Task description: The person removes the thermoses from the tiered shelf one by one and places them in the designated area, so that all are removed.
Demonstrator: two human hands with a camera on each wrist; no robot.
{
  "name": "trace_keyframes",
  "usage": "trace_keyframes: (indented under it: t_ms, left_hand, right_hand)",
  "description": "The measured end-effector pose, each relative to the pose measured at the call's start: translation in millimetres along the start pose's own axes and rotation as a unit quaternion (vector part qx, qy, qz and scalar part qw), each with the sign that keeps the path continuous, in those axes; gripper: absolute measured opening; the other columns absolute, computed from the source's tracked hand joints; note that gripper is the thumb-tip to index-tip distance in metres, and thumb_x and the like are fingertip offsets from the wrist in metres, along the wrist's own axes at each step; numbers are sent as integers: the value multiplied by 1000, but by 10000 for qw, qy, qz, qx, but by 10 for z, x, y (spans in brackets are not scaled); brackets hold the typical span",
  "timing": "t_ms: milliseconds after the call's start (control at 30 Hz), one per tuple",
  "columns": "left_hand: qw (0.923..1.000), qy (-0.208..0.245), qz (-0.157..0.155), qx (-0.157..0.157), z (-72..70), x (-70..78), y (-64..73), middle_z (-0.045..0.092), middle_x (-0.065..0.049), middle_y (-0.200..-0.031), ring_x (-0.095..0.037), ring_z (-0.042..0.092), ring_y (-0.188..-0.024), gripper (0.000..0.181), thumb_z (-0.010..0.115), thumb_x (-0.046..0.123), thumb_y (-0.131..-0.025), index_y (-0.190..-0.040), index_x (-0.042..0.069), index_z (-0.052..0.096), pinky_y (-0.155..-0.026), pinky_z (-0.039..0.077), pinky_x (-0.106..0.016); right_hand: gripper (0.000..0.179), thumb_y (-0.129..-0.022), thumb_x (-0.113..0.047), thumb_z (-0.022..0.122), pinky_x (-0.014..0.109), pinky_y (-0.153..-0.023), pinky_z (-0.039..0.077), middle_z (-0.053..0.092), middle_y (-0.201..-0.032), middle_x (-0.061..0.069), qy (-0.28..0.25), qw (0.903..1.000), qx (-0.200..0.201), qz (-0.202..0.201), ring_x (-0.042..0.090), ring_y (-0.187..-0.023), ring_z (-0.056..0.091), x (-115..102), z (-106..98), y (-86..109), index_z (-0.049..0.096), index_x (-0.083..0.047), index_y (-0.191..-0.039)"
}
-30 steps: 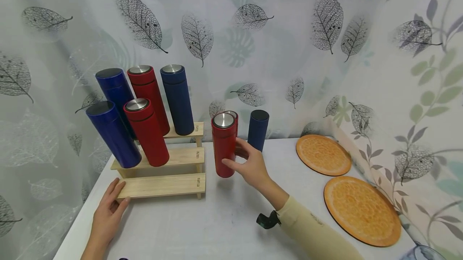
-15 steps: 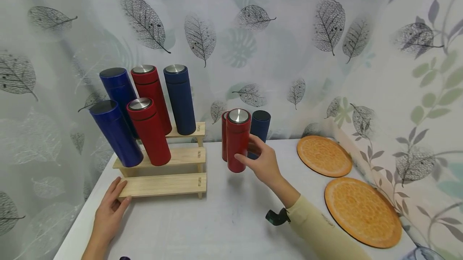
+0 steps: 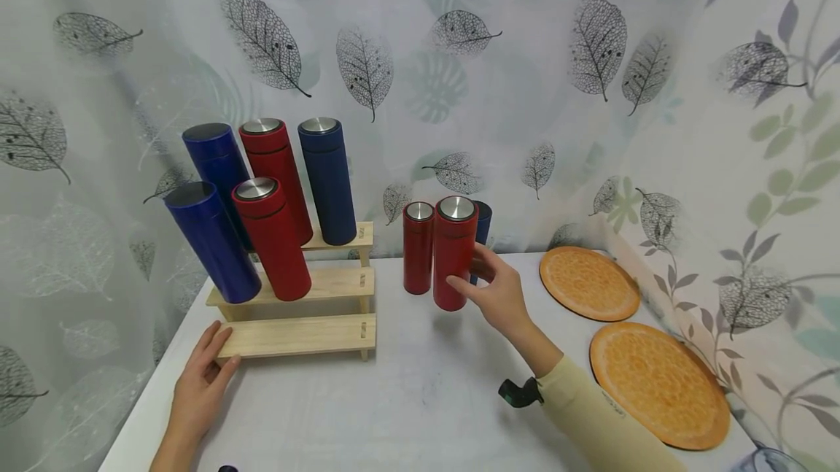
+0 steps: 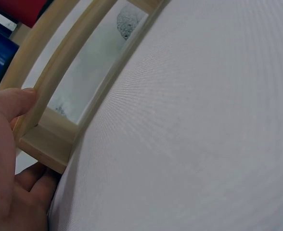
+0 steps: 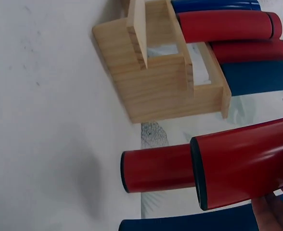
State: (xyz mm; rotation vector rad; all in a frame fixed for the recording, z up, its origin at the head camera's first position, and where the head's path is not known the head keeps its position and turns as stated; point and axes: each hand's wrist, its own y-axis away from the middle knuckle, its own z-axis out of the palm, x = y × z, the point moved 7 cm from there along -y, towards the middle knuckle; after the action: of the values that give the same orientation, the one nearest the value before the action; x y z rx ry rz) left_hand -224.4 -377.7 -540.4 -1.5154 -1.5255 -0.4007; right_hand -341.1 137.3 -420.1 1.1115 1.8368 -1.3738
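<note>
One red flask point(image 3: 453, 257) is upright in the grasp of the right hand point(image 3: 496, 291), just right of a second red flask point(image 3: 418, 249) and before a navy flask point(image 3: 483, 221); it seems raised off the bench point(image 3: 394, 414), though the head view barely shows a gap. The left hand point(image 3: 200, 388) grips the left end of the wooden rack point(image 3: 298, 337); five more flasks point(image 3: 282, 165) stand on its upper steps.

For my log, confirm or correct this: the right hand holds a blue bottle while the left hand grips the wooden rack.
Wrong colour: the head view shows the right hand holding a red bottle while the left hand grips the wooden rack.
</note>
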Motion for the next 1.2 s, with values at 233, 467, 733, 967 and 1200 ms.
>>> trace_keyframes:
  t_ms: [233, 467, 733, 967, 1200]
  left_hand:
    - [9999, -102, -93, -45, -20, -26, 1, 29, -19, -175, -17, 33, -156, 59, 71, 16, -108, -162, 4, 49, -100, 30, 3]
    - [10000, -61, -72, -5, -14, -22, 21, 29, -19, -175, 24, 25, -133, 59, 71, 15, -108, -161, 3, 50, -100, 31, 2]
    - [9999, 78, -77, -17, 4, 1, 41, 29, -21, -174, 21, 27, -137, 59, 70, 14, -108, -162, 3, 49, -102, 31, 1]
    - [9995, -100, -279, -95, 11, -8, 46, 26, -18, -176, -24, 32, -158, 60, 68, 21, -111, -164, 4, 46, -101, 29, 2]
    - [9994, -131, -284, -133, 21, -11, 18, 25, -19, -176, -51, 33, -152, 61, 67, 21, -111, -164, 3, 46, -100, 28, 3]
  right_hand:
    - [63, -93, -18, 90, 55, -105, 57, 72, -136, 8, 22, 9998, 197, 74, 31, -122, 70, 42, -124, -8, 63, -13, -150]
    - [67, -93, -12, 89, 56, -106, 56, 70, -139, 13, 52, 9993, 331, 179, 34, -123, 68, 114, -246, -24, 59, -8, -153]
    - [64, -96, -16, 86, 58, -107, 55, 69, -142, 12, 277, 9978, 534, 273, 32, -126, 67, 209, -435, -56, 58, -11, -154]
    - [61, -96, -6, 83, 65, -105, 53, 67, -140, 25, 454, 9964, 679, 245, 44, -125, 67, 7, -562, -17, 57, 3, -151]
    - [60, -95, -7, 84, 61, -104, 55, 68, -138, 24, 565, 9956, 734, 118, 44, -122, 68, 111, -679, -11, 59, 2, -149]
